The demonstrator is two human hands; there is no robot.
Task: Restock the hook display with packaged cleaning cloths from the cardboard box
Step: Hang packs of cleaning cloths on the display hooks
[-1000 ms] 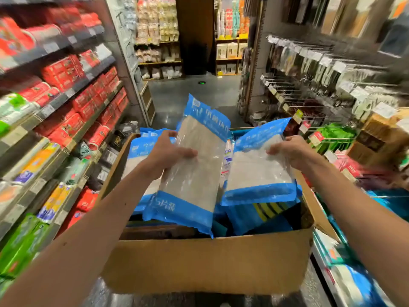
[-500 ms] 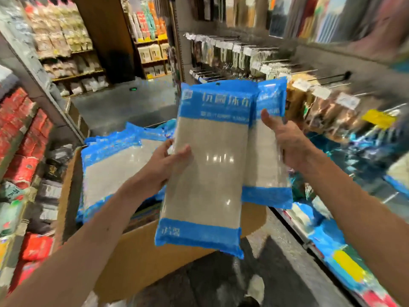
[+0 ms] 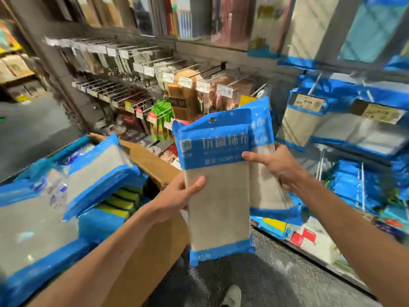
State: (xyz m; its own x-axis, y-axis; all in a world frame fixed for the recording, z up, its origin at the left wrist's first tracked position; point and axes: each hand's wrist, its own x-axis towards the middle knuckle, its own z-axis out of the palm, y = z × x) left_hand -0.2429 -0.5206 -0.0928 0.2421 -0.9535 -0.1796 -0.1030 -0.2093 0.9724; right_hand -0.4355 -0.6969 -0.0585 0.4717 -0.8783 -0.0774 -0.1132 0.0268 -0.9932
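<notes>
Green packets [image 3: 162, 110] hang beside brown packs [image 3: 179, 103]. White price tags [image 3: 224, 91] in row. Yellow sponges [image 3: 125, 197] low left. Grey speckled floor [image 3: 276, 275], shoe [image 3: 232, 294] on it.

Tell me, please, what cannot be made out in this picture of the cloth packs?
Head view only.
- rear blue-edged clear cloth pack: print mostly hidden by the front blue-edged pack and the right hand.
- white price tags: blurred, unreadable.
- brown cardboard box: inside hidden by piled packs.

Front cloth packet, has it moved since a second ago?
Yes. The front packet was over the cardboard box; now the left hand holds it upright, right of the box.
</notes>
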